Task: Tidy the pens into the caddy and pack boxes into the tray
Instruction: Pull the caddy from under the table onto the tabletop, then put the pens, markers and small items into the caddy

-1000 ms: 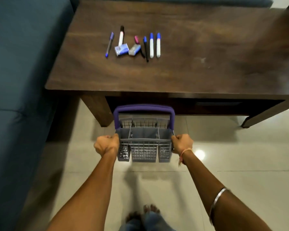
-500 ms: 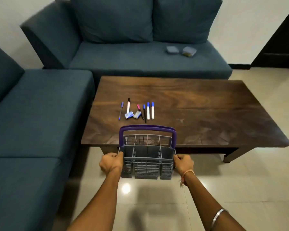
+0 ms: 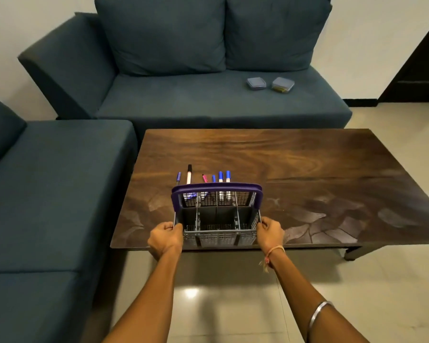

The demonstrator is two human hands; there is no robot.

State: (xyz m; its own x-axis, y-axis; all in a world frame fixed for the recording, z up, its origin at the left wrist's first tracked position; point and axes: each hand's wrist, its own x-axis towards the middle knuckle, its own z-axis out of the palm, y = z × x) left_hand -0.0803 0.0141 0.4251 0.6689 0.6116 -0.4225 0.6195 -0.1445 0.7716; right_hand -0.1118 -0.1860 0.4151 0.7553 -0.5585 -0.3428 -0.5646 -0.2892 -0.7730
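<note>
A grey mesh caddy [image 3: 217,237] with a purple handle sits at the front edge of the dark wooden table [image 3: 307,174]; its compartments look empty. My left hand [image 3: 165,237] grips its left side and my right hand [image 3: 270,232] grips its right side. Just behind the caddy lie several pens [image 3: 220,177] in a row, including a black-capped marker [image 3: 189,173] and a small purple pen [image 3: 178,177]. Their lower ends and the small boxes beside them are partly hidden behind the caddy's mesh. Two small lidded boxes [image 3: 256,83] rest on the far sofa seat.
A blue sofa [image 3: 208,95] runs along the back and another section [image 3: 47,194] stands to the left of the table. Pale tiled floor [image 3: 381,293] lies under me and to the right. A dark doorway [image 3: 426,70] is at the far right.
Both hands have carried the caddy up from below the table edge and forward onto the table front. The view has tilted up, showing the sofa.
</note>
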